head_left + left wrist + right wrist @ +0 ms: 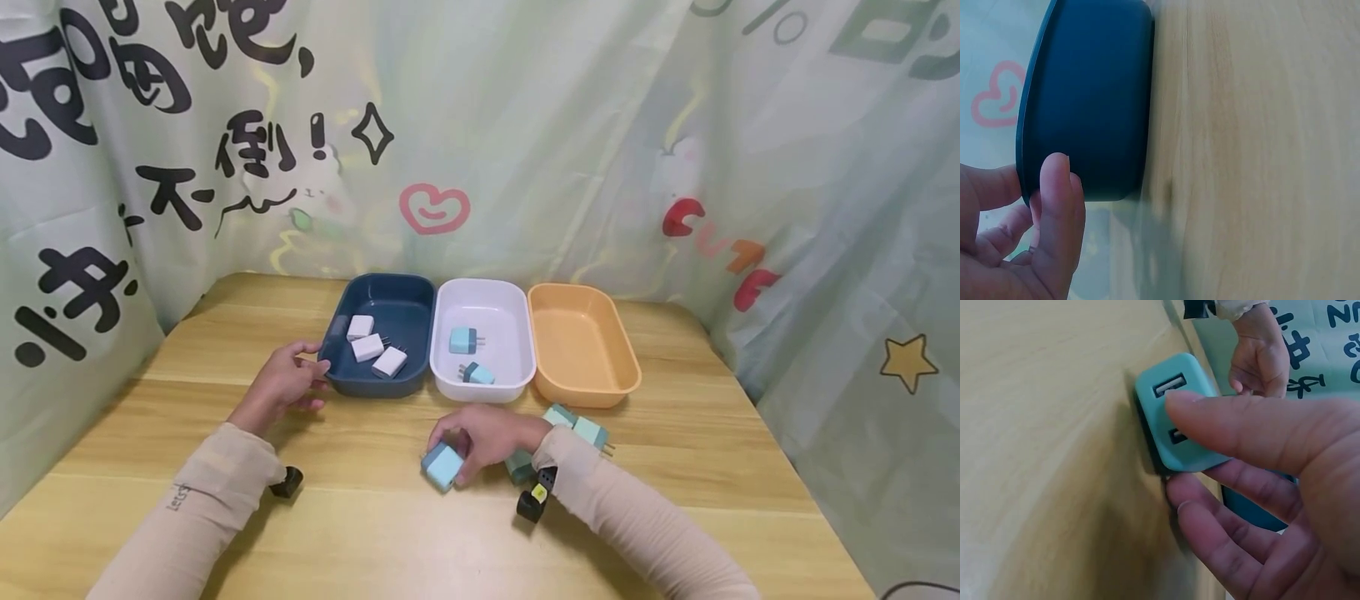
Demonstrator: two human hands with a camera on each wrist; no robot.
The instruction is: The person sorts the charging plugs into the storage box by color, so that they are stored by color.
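Note:
My right hand (483,442) pinches a light blue USB wall charger (442,466) low over the table, in front of the trays. In the right wrist view, the thumb lies across the face of the charger (1179,415), which has two USB ports, and fingers curl beneath it. My left hand (288,379) grips the left rim of the dark blue tray (386,385), thumb and fingers on either side of the edge (1054,212). That tray holds several white chargers (367,347). Two light blue chargers (462,340) lie in the white tray (483,390).
An orange tray (585,342) stands right of the white one, all in a row at the back of the wooden table (390,542). Pale green chargers (590,432) lie beside and partly under my right wrist. A printed curtain (525,125) hangs behind the table.

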